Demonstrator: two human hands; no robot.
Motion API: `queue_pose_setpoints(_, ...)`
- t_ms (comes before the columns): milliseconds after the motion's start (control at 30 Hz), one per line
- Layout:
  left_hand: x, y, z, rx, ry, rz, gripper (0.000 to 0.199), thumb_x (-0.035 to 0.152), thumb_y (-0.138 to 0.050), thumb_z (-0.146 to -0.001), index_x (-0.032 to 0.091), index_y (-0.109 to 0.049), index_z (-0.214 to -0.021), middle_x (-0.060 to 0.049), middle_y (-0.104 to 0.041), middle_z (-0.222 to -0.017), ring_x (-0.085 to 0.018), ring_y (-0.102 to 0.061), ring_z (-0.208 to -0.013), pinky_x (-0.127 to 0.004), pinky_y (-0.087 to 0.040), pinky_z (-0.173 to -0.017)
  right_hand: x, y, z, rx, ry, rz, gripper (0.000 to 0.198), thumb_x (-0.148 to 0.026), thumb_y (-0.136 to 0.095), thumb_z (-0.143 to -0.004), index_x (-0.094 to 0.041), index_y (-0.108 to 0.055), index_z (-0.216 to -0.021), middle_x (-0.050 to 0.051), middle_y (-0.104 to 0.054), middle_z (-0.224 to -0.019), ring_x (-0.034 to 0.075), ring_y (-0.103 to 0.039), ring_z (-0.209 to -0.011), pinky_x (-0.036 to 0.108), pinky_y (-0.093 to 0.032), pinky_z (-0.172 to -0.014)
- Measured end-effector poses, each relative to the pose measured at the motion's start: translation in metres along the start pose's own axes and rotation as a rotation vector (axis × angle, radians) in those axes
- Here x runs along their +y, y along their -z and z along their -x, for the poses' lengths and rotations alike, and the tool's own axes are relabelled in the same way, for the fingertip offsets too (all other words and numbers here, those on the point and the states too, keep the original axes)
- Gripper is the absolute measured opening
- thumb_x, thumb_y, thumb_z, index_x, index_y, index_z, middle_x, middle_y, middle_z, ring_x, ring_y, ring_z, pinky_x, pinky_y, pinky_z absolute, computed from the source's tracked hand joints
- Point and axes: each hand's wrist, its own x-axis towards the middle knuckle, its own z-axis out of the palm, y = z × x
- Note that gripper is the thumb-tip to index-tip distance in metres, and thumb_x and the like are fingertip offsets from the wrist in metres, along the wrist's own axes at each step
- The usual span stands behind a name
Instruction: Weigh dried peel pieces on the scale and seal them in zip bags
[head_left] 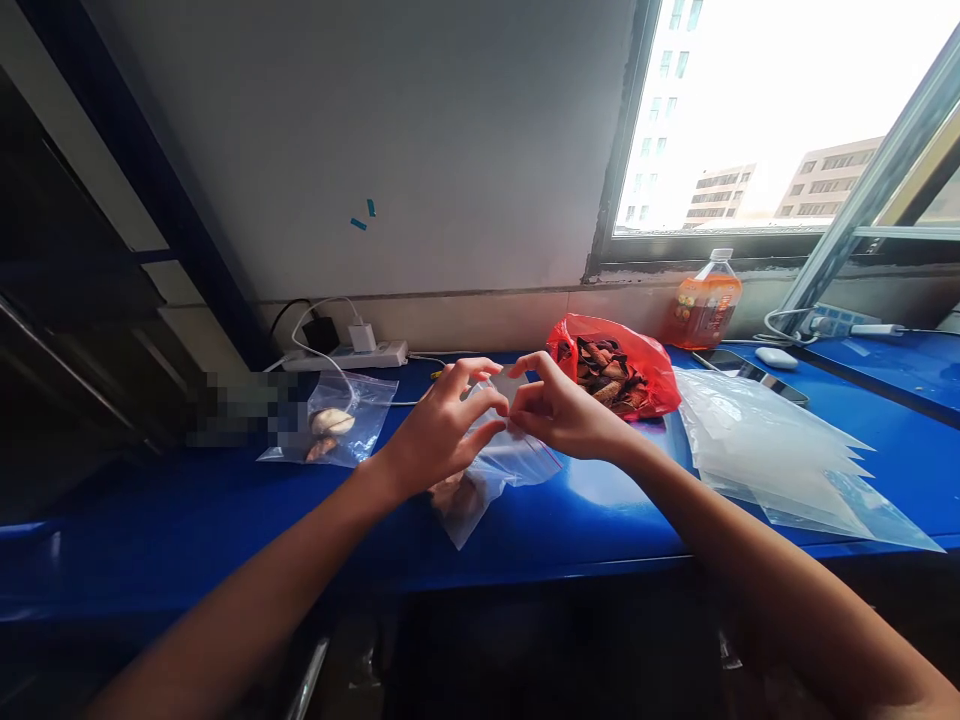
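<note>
Over the blue table, a clear zip bag (517, 460) hangs between my two hands, with a brownish piece (454, 492) in its lower corner. My left hand (457, 415) pinches the bag's upper edge from the left. On the other side, my right hand (559, 410) grips the same edge with bent fingers, close to the left fingertips. A red line runs along the bag's mouth. Just behind my right hand sits an open red plastic bag (651, 362) full of dark, dried brown pieces (606, 378).
A filled clear bag (367, 412) lies at left, near a white power strip (386, 355) with chargers. Several flat clear bags (772, 450) are stacked at right. Behind them are an orange drink bottle (705, 305), a phone (757, 375) and a white case (776, 358).
</note>
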Motion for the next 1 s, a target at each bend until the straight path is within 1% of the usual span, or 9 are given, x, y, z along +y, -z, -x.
queue_pose_setpoints(167, -0.004, -0.001, 0.0, -0.051, 0.023, -0.05, 0.009, 0.021, -0.054, -0.092, 0.02, -0.063, -0.094, -0.01, -0.045, -0.127, -0.027, -0.045, -0.119, -0.048, -0.044, -0.1, 0.0, -0.007, -0.002, 0.009, 0.029, -0.008, 0.025, -0.018, -0.052, -0.078, -0.023, -0.032, -0.092, -0.005, -0.054, -0.069, 0.009, -0.046, -0.058, 0.022, -0.034, -0.051)
queue_pose_setpoints(333, -0.003, -0.001, 0.0, -0.016, -0.004, -0.051, 0.01, 0.023, -0.056, -0.092, 0.021, -0.066, -0.092, -0.008, -0.051, -0.121, -0.024, -0.047, -0.111, -0.046, -0.043, -0.097, 0.0, -0.012, -0.004, 0.022, 0.048, -0.024, 0.018, -0.016, -0.047, -0.072, -0.022, -0.033, -0.083, -0.007, -0.041, -0.065, 0.007, -0.036, -0.055, 0.021, -0.027, -0.048)
queue_pose_setpoints(433, -0.002, -0.002, 0.0, 0.015, -0.038, -0.086, 0.012, 0.022, -0.056, -0.093, 0.022, -0.067, -0.091, -0.008, -0.054, -0.115, -0.024, -0.048, -0.106, -0.044, -0.042, -0.093, 0.001, -0.011, -0.005, 0.042, 0.062, 0.038, 0.017, -0.015, -0.047, -0.071, -0.022, -0.034, -0.079, -0.007, -0.037, -0.066, 0.007, -0.033, -0.055, 0.021, -0.026, -0.048)
queue_pose_setpoints(600, -0.002, -0.006, 0.0, 0.026, -0.005, -0.154, 0.012, 0.024, -0.056, -0.093, 0.024, -0.068, -0.093, -0.008, -0.054, -0.117, -0.025, -0.048, -0.108, -0.046, -0.039, -0.093, 0.008, -0.01, -0.009, 0.05, 0.028, 0.015, 0.016, -0.016, -0.045, -0.071, -0.022, -0.034, -0.081, -0.009, -0.035, -0.062, 0.007, -0.03, -0.052, 0.022, -0.024, -0.048)
queue_pose_setpoints(767, -0.003, -0.003, -0.001, -0.029, 0.006, -0.132, 0.011, 0.023, -0.056, -0.093, 0.022, -0.066, -0.089, -0.007, -0.056, -0.119, -0.026, -0.047, -0.111, -0.045, -0.038, -0.095, 0.016, -0.004, -0.013, 0.205, -0.039, 0.118, 0.017, -0.016, -0.049, -0.07, -0.022, -0.035, -0.078, -0.009, -0.036, -0.059, 0.007, -0.031, -0.052, 0.022, -0.023, -0.048)
queue_pose_setpoints(833, -0.005, -0.002, -0.002, -0.035, 0.042, -0.105, 0.009, 0.021, -0.055, -0.092, 0.02, -0.064, -0.09, -0.007, -0.056, -0.12, -0.025, -0.048, -0.112, -0.044, -0.039, -0.095, 0.016, 0.0, -0.013, 0.218, -0.015, 0.147, 0.013, -0.017, -0.049, -0.073, -0.021, -0.039, -0.08, -0.009, -0.038, -0.057, 0.008, -0.033, -0.052, 0.022, -0.025, -0.05)
queue_pose_setpoints(900, -0.009, 0.0, -0.003, -0.019, 0.093, -0.059, 0.008, 0.02, -0.054, -0.092, 0.018, -0.061, -0.09, -0.009, -0.055, -0.12, -0.025, -0.05, -0.112, -0.044, -0.04, -0.096, 0.012, 0.001, -0.01, 0.177, 0.046, 0.195, 0.006, -0.024, -0.05, -0.082, -0.019, -0.046, -0.083, -0.007, -0.042, -0.059, 0.008, -0.037, -0.054, 0.023, -0.029, -0.052)
queue_pose_setpoints(967, -0.013, 0.001, -0.003, -0.002, 0.135, -0.006, 0.008, 0.02, -0.052, -0.092, 0.017, -0.059, -0.089, -0.01, -0.054, -0.119, -0.024, -0.053, -0.109, -0.043, -0.042, -0.096, 0.005, 0.001, -0.007, 0.118, 0.089, 0.268, 0.017, -0.035, -0.052, -0.088, -0.018, -0.053, -0.087, -0.005, -0.046, -0.062, 0.008, -0.04, -0.057, 0.023, -0.031, -0.055)
queue_pose_setpoints(1000, -0.014, 0.002, -0.003, 0.0, 0.145, 0.021, 0.008, 0.02, -0.051, -0.092, 0.017, -0.058, -0.089, -0.01, -0.054, -0.117, -0.023, -0.054, -0.107, -0.042, -0.044, -0.095, 0.002, 0.0, -0.005, 0.097, 0.097, 0.309, 0.022, -0.039, -0.054, -0.089, -0.017, -0.055, -0.089, -0.004, -0.048, -0.064, 0.008, -0.042, -0.058, 0.023, -0.032, -0.055)
